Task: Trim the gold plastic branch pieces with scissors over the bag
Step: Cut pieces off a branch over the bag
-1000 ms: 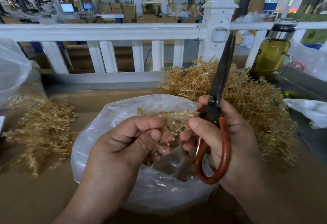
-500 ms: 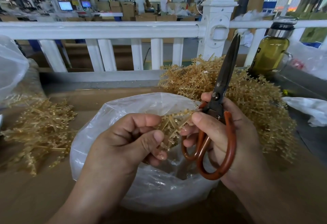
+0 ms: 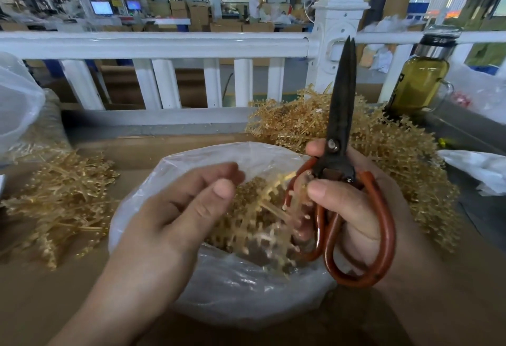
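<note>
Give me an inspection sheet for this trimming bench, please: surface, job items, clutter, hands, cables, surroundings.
Surface: brown work surface, cardboard-like.
Job's things: clear plastic bag holding gold branch pieces; large gold pile on the right, smaller pile on the left; scissors, blades closed, pointing up.
Clutter: bottle of yellow-green liquid; white plastic bag far right.
Hands: right hand grips the scissors handles; left hand blurred, fingers loose, no grip visible.
Cables: nothing seen.
Surroundings: white railing; workshop beyond with cardboard boxes, two people, monitors.
</note>
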### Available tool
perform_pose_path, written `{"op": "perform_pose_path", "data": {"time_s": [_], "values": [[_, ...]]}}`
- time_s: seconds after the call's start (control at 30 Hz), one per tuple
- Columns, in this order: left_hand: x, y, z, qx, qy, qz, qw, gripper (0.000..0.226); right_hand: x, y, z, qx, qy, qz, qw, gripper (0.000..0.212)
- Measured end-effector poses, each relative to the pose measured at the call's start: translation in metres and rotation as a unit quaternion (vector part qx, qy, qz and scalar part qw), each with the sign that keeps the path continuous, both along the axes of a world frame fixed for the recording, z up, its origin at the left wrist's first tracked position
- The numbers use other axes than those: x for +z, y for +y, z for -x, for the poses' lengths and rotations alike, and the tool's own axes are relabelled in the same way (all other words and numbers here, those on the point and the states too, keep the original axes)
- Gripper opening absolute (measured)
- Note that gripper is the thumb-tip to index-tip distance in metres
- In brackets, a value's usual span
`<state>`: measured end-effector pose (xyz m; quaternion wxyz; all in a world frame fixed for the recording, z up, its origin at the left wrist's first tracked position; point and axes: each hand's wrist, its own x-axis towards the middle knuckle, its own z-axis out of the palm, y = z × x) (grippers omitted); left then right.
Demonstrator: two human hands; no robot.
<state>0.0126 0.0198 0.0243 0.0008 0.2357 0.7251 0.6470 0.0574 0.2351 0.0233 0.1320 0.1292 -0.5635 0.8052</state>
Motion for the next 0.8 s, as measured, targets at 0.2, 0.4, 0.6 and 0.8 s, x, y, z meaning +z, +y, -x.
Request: {"op": "perform_pose_path", "data": {"time_s": [0.2, 0.4, 0.6, 0.8], "values": [[0.002, 0.006, -0.004, -0.182, -0.112, 0.019, 0.977, 0.027, -0.003, -0.005, -0.002, 0.035, -0.027, -0.064, 0.997, 0.047], [-0.002, 0.008, -0.005, -0.154, -0.128, -0.027, 0.979, 0.027, -0.005, -0.006, 0.000, -0.030, -0.045, -0.053, 0.997, 0.038], [-0.002, 0.015, -0.005, -0.162, -0.184, -0.038, 0.969, 0.041, -0.006, -0.010, -0.001, -0.053, -0.038, -0.055, 0.996, 0.033], [0.005, 0.013, -0.007, -0.189, -0.250, -0.033, 0.949, 0.045, -0.006, -0.010, -0.001, -0.073, -0.012, -0.111, 0.991, 0.037]]}}
